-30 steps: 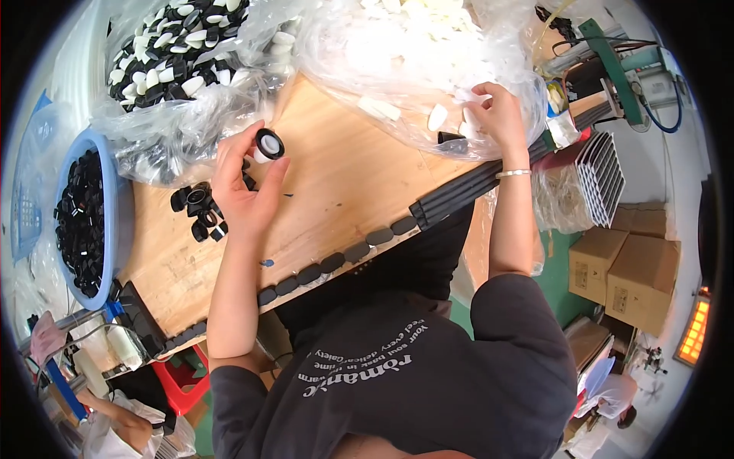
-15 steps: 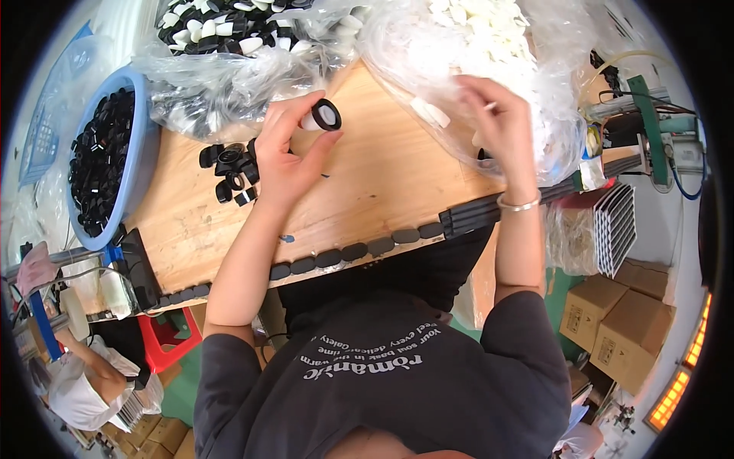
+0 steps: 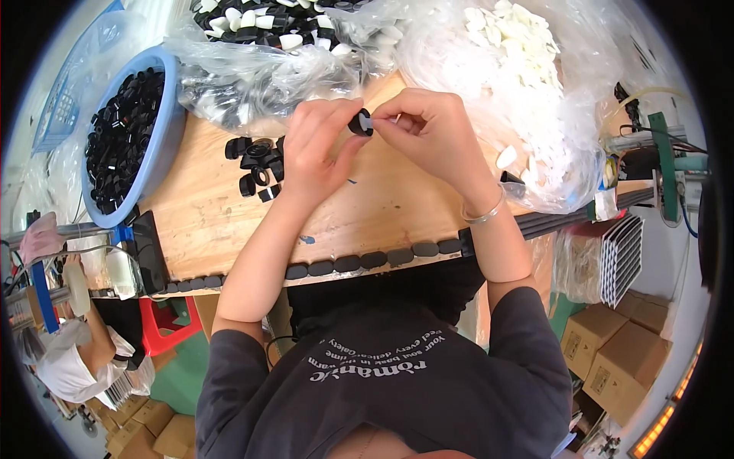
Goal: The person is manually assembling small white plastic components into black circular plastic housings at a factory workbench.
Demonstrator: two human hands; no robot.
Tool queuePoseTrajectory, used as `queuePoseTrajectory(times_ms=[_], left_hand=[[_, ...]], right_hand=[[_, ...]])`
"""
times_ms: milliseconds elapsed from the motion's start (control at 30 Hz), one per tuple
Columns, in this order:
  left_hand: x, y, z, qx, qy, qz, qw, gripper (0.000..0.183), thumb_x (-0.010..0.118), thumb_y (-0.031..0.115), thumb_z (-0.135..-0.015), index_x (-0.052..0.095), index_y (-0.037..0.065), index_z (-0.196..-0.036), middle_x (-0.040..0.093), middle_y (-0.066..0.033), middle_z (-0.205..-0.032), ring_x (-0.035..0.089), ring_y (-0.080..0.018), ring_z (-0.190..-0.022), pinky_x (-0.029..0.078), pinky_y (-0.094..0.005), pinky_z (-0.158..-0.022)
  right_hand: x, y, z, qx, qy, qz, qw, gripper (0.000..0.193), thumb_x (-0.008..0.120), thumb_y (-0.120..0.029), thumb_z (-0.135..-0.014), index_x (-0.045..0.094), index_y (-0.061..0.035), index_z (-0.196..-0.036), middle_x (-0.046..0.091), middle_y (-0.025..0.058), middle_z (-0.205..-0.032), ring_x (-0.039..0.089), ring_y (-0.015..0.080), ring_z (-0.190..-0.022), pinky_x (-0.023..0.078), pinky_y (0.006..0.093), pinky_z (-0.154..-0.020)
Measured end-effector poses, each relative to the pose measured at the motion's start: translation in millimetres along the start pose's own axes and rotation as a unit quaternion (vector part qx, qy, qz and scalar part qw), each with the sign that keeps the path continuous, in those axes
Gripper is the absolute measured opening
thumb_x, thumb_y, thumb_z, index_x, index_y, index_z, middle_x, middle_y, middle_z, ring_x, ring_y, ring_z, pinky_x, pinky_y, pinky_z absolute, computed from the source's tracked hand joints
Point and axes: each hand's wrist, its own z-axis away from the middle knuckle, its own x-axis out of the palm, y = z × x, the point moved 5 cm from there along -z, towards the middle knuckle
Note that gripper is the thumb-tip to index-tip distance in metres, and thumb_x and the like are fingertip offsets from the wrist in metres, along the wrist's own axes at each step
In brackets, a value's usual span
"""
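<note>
My left hand (image 3: 317, 153) is closed round a round black cap (image 3: 358, 125), its open face turned to the right. My right hand (image 3: 436, 134) pinches a small pale piece (image 3: 368, 122) between thumb and forefinger and holds it at the cap's mouth; how far it sits inside cannot be made out. Left of my left hand, several loose black caps (image 3: 260, 175) lie on the wooden table (image 3: 367, 203). Beyond my right hand, a clear plastic bag (image 3: 440, 57) spreads out with many small white pieces (image 3: 520, 38) in it.
A blue basin (image 3: 177, 115) full of black caps stands at the left. Behind it lies a plastic bag (image 3: 267, 84) with black and white caps. Dark oval pads (image 3: 348, 264) line the table's front edge. Another person (image 3: 73, 356) is at the lower left.
My right hand has come left from the bag of white pieces to the cap, bringing a small pale piece. The cap in my left hand has turned to face right.
</note>
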Motion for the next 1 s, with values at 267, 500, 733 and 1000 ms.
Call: queuePoseTrajectory(times_ms=[267, 500, 733, 1000], left_hand=[[4, 2, -3, 0.025, -0.005, -0.022, 0.999, 0.046, 0.075, -0.002, -0.058, 0.065, 0.0, -0.103, 0.064, -0.0094, -0.095, 0.058, -0.0277, -0.084, 0.048, -0.0362, -0.073], [12, 5, 1, 0.035, -0.028, -0.024, 0.999, 0.047, 0.075, -0.003, -0.056, 0.065, 0.0, -0.101, 0.065, -0.0087, -0.095, 0.058, -0.0272, -0.084, 0.048, -0.0358, -0.074], [5, -5, 2, -0.087, -0.023, 0.049, 0.995, 0.047, 0.072, -0.008, -0.063, 0.064, 0.0, -0.109, 0.066, -0.0108, -0.098, 0.06, -0.0244, -0.092, 0.047, -0.0327, -0.082], [6, -9, 5, -0.077, 0.0, 0.095, 0.992, 0.046, 0.076, -0.004, -0.062, 0.066, 0.003, -0.107, 0.067, -0.0101, -0.101, 0.061, -0.0261, -0.091, 0.048, -0.0344, -0.082]], right_hand=[[4, -9, 1, 0.001, 0.049, -0.027, 0.998, 0.007, 0.071, -0.002, -0.077, 0.064, 0.0003, -0.075, 0.059, -0.0004, -0.062, 0.046, 0.0025, -0.05, 0.036, 0.0184, -0.047], [1, -6, 2, -0.019, 0.016, 0.027, 0.999, 0.005, 0.069, -0.001, -0.078, 0.065, 0.0004, -0.081, 0.06, 0.0004, -0.064, 0.05, 0.0036, -0.053, 0.039, 0.0177, -0.049], [7, 11, 7, 0.097, -0.031, -0.311, 0.945, 0.016, 0.064, 0.005, -0.083, 0.062, 0.0049, -0.099, 0.064, 0.005, -0.09, 0.06, 0.0077, -0.07, 0.05, 0.0197, -0.061], [15, 20, 10, 0.068, -0.011, -0.246, 0.967, 0.023, 0.069, 0.001, -0.082, 0.059, 0.0018, -0.103, 0.063, 0.0038, -0.091, 0.061, 0.0084, -0.079, 0.052, 0.0207, -0.07]])
